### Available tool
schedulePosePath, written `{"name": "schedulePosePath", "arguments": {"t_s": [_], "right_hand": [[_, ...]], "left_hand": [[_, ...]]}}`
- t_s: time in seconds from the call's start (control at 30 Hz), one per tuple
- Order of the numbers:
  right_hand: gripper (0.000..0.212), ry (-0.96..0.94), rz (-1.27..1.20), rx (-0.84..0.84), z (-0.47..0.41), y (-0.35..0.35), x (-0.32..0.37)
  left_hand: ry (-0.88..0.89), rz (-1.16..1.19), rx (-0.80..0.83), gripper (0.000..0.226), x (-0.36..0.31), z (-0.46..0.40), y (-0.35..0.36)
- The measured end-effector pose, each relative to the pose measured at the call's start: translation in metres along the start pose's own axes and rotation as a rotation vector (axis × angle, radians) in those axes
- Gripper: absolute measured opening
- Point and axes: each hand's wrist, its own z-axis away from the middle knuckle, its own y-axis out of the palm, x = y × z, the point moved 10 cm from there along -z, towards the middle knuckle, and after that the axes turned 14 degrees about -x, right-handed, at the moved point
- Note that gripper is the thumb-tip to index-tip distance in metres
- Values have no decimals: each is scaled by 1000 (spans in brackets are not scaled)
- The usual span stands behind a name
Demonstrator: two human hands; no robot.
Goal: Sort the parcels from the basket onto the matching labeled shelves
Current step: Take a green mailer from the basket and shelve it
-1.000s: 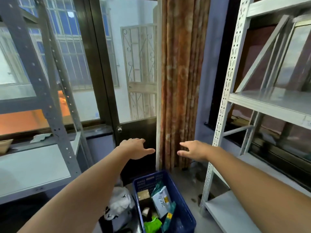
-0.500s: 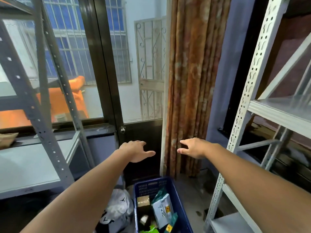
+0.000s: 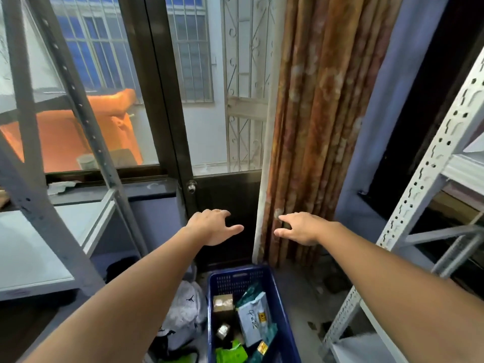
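Observation:
A blue plastic basket point(image 3: 237, 277) stands on the floor at the bottom centre, holding several parcels: a small brown box point(image 3: 222, 303), a white mailer bag point(image 3: 252, 319) and a green bag point(image 3: 231, 355). My left hand point(image 3: 213, 226) and my right hand point(image 3: 298, 227) are both stretched out in the air above and beyond the basket, fingers loosely spread, palms down, holding nothing. A grey metal shelf point(image 3: 34, 247) stands on the left and a white metal shelf point(image 3: 429, 158) on the right. No shelf labels are readable.
A white plastic bag point(image 3: 187, 310) lies on the floor left of the basket. Ahead are a dark-framed glass door point(image 3: 222, 195) and a brown curtain point(image 3: 319, 127). Bare floor shows between the basket and the right shelf.
The view has tilted and shifted slightly to the left, so the right shelf has slid toward the frame edge. Both hands stay outstretched and empty above the basket.

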Motion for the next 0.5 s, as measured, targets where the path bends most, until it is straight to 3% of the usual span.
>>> {"name": "schedulePosePath", "arguments": {"t_s": [0.5], "right_hand": [[76,41,-71,68,-88,70,-38]], "left_hand": [[-17,-30,99,82,12,-79,73]]}}
